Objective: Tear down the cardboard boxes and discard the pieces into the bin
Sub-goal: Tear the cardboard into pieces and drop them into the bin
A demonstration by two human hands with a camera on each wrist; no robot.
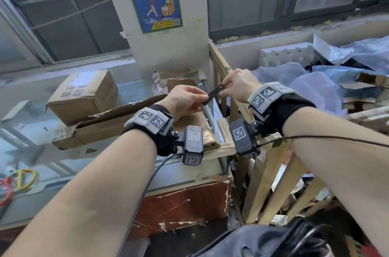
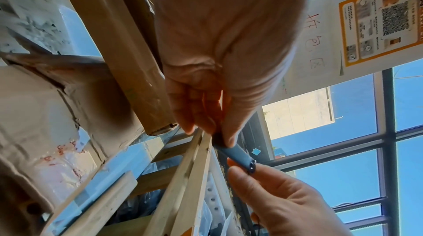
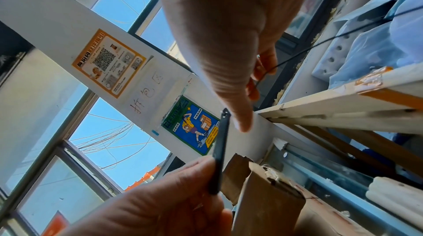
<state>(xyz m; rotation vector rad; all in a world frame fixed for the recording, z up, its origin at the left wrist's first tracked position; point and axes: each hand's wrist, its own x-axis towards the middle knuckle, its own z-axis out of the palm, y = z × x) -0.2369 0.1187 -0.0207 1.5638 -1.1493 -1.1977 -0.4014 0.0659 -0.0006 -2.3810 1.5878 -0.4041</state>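
A slim dark utility knife hangs in the air between both hands, above the right end of the counter. My left hand grips its lower end, seen close in the left wrist view as the knife. My right hand pinches the upper end of the knife. Below the hands, a long flat cardboard box lies with one flap raised. A sealed brown box sits behind it at the left. Torn cardboard pieces lean against the pillar.
The boxes rest on a glass-topped counter with a chipped red-brown front. To the right stands a wooden-slat bin heaped with blue plastic bags, white foam and cardboard scraps. Red and yellow loops lie at the far left under the glass.
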